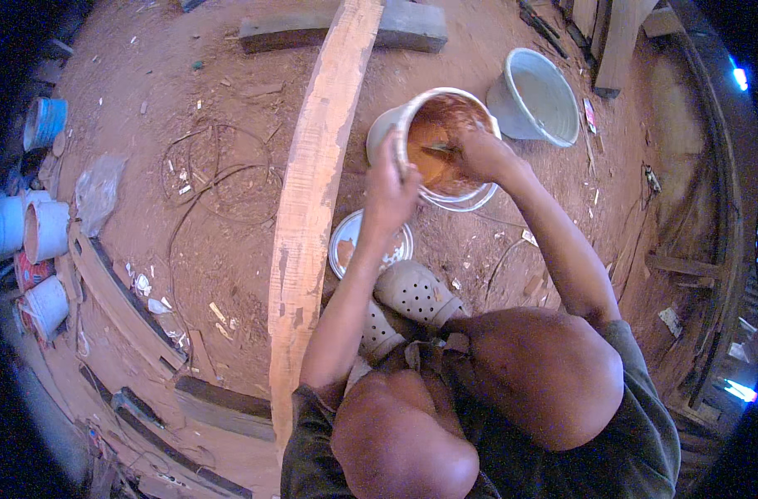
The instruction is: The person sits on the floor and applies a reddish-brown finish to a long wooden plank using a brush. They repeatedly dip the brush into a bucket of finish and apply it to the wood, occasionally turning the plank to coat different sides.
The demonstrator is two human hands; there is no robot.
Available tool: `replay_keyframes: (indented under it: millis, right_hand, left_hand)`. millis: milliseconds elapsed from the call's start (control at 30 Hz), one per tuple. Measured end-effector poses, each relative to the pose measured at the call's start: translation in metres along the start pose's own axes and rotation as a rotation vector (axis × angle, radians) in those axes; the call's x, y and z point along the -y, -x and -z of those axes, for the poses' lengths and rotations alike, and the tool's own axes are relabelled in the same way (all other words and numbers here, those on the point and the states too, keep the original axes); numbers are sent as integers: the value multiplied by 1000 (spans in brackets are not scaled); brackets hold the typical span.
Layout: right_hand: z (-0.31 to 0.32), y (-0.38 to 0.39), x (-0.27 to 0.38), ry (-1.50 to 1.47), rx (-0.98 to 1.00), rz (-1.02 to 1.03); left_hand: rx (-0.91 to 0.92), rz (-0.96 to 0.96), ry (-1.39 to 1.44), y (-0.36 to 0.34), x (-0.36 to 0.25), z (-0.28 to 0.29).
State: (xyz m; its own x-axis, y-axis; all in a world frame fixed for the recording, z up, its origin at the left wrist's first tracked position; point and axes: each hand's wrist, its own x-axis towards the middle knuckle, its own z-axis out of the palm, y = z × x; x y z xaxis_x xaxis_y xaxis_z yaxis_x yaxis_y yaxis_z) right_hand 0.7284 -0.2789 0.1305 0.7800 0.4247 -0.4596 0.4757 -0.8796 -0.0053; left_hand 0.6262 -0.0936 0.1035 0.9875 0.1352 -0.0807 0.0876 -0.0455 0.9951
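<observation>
Reddish-brown dirt floor (pixel 179 91), littered with chips; long, pale, curved wooden plank (pixel 312 208) across it. Both bare arms reach forward, right of the plank, to a white round plastic bucket (pixel 381 137): left hand (pixel 389 187) pinches its left rim; right hand (pixel 485 156) dips inside, fingers bent, cannot tell whether gripping. Orange-brown matter inside. Just beyond, pale grey round bucket (pixel 512 108), contents unclear. Nearer, orange-smeared white round lid (pixel 339 241).
</observation>
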Motion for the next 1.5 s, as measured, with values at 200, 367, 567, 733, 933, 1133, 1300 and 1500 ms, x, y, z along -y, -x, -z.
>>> replay_keyframes:
  millis: [200, 367, 567, 733, 933, 1133, 1300, 1500]
  right_hand:
    - [5, -52, 43, 51, -39, 92]
    - [-11, -67, 56, 73, -31, 72]
    - [-17, -67, 50, -31, 179, 95]
    - [-15, -77, 10, -365, 209, 365]
    - [-21, -78, 23, -73, 29, 57]
    - [-8, -86, 41, 13, 275, 271]
    - [-33, -89, -2, -266, 269, 341]
    - [-12, -71, 19, -883, 400, 10]
  left_hand:
    - [-85, 48, 136, -6, 35, 10]
    - [-84, 67, 154, -6, 34, 7]
    - [-73, 84, 276, -2, 29, 8]
    - [-99, 69, 291, -3, 25, 4]
    - [-41, 120, 336, -5, 33, 6]
    - [-56, 90, 361, -6, 33, 8]
    - [-36, 78, 381, -7, 29, 0]
    - [-143, -52, 208, -2, 55, 5]
